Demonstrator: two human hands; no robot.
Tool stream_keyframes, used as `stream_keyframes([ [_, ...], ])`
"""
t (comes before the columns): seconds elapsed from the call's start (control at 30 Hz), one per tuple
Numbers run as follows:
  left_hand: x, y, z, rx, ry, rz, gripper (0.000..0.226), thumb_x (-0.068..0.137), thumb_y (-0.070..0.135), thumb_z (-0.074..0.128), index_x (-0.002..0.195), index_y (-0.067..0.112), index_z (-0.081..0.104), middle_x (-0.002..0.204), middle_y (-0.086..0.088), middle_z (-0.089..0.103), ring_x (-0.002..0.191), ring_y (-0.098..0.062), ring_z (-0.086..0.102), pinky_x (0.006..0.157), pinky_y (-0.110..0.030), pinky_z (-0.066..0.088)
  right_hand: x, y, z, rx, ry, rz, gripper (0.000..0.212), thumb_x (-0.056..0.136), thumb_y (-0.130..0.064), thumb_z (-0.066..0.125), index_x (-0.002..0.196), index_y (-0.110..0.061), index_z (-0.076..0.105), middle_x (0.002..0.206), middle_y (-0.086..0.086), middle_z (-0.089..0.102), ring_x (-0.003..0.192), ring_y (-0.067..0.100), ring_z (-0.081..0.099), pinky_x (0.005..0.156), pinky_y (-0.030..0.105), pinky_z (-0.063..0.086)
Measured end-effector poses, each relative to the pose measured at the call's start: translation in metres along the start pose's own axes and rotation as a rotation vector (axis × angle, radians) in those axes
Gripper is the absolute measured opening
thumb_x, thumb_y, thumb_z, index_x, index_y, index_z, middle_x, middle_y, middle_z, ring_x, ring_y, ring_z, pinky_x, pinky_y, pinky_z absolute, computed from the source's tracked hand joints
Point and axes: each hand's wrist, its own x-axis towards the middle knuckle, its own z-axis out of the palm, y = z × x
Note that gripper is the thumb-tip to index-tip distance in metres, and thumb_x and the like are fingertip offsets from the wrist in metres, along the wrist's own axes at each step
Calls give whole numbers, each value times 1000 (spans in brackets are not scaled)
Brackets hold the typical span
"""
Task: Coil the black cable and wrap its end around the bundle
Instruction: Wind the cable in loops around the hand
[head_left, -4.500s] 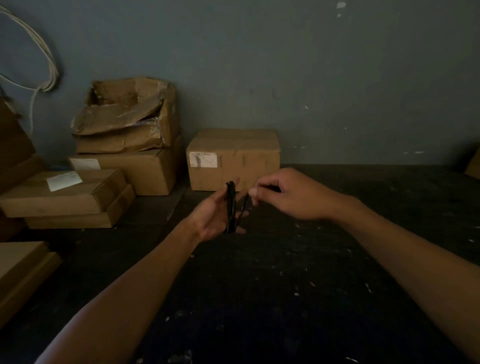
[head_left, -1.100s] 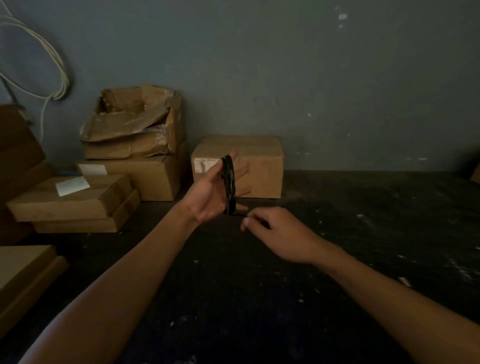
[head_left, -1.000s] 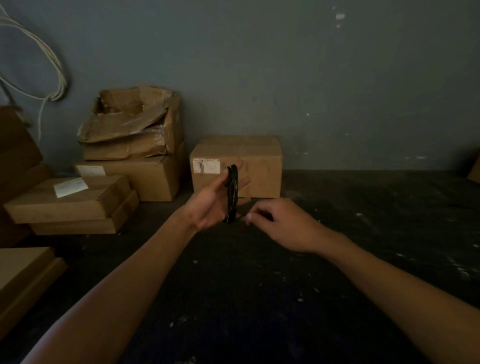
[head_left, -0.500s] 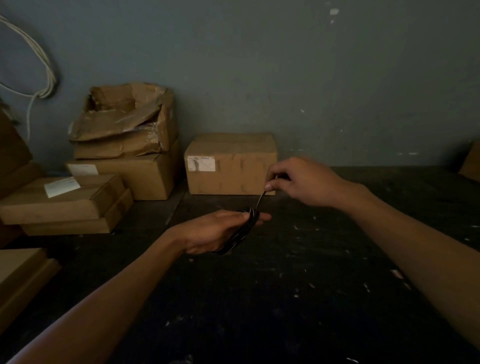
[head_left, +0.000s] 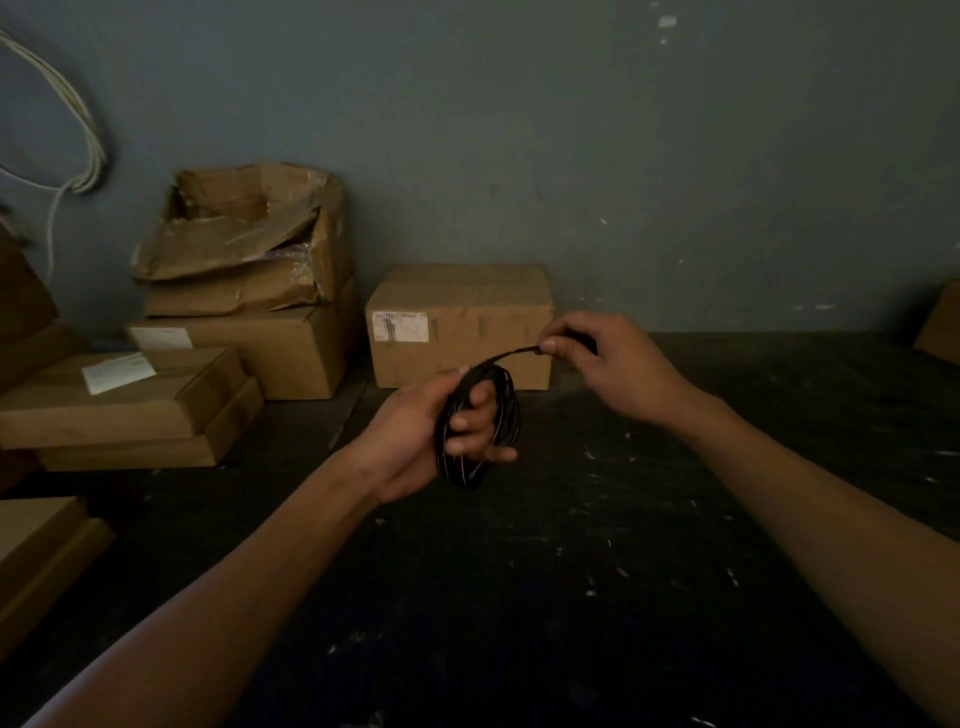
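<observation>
The black cable (head_left: 506, 415) is wound into a small oval coil, held upright in mid-air above the dark table (head_left: 571, 571). My left hand (head_left: 415, 441) grips the coil, thumb on top and fingers poking through its middle. A short free end (head_left: 511, 356) runs taut from the top of the coil up and to the right. My right hand (head_left: 608, 364) pinches that end between thumb and forefinger, a little above and to the right of the coil.
A closed cardboard box (head_left: 460, 325) with a white label stands against the grey wall just behind my hands. More cardboard boxes (head_left: 234, 291) are stacked at the back left and along the left edge. White cords (head_left: 78, 130) hang on the wall at upper left.
My left hand has turned the coil from lying flat in the palm to upright, fingers through it. My right hand still pulls the free end up to the right.
</observation>
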Motion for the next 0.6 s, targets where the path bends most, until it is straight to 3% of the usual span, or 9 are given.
stream_keyframes([
  [0.1, 3, 4, 1, -176, 34, 67, 41, 103, 39, 30, 76, 19, 53, 59, 5, 34, 50, -9, 33, 73, -34, 52, -7, 1, 10, 46, 77, -2, 18, 98, -20, 52, 109, -15, 66, 94, 1, 68, 85, 13, 61, 73, 26, 49],
  [0.2, 8, 8, 2, -320, 0, 119, 44, 104, 45, 29, 77, 19, 53, 58, 6, 35, 50, -8, 31, 67, -29, 49, -18, 0, 27, 112, 105, 1, 18, 98, -15, 51, 112, -15, 64, 84, -11, 61, 74, -2, 58, 62, 13, 45],
  [0.27, 11, 10, 1, -349, 9, 151, 45, 104, 45, 28, 77, 19, 53, 58, 7, 34, 49, -7, 31, 65, -27, 47, -25, 1, 38, 163, 96, 21, 19, 99, -13, 50, 113, -15, 61, 79, -13, 57, 67, -6, 56, 58, 12, 45],
  [0.37, 14, 12, -2, -408, 64, 199, 42, 104, 42, 32, 74, 20, 51, 56, 7, 32, 47, -6, 29, 62, -24, 42, -36, -1, 53, 305, 81, 106, 19, 99, -15, 49, 114, -16, 61, 80, -4, 62, 65, -1, 58, 60, 18, 49],
  [0.47, 16, 11, -3, -497, 160, 251, 43, 102, 41, 36, 66, 22, 48, 50, 7, 30, 44, -6, 26, 58, -23, 35, -43, -11, 65, 654, 88, 315, 20, 99, -15, 50, 115, -14, 61, 87, 5, 69, 69, 7, 63, 64, 24, 50],
  [0.6, 20, 2, -1, -628, 346, 290, 51, 97, 52, 45, 55, 23, 45, 45, 7, 27, 44, -7, 20, 55, -23, 30, -46, -23, 77, 933, 198, 497, 17, 98, -16, 52, 114, -19, 56, 93, 3, 73, 74, 17, 69, 68, 32, 48],
])
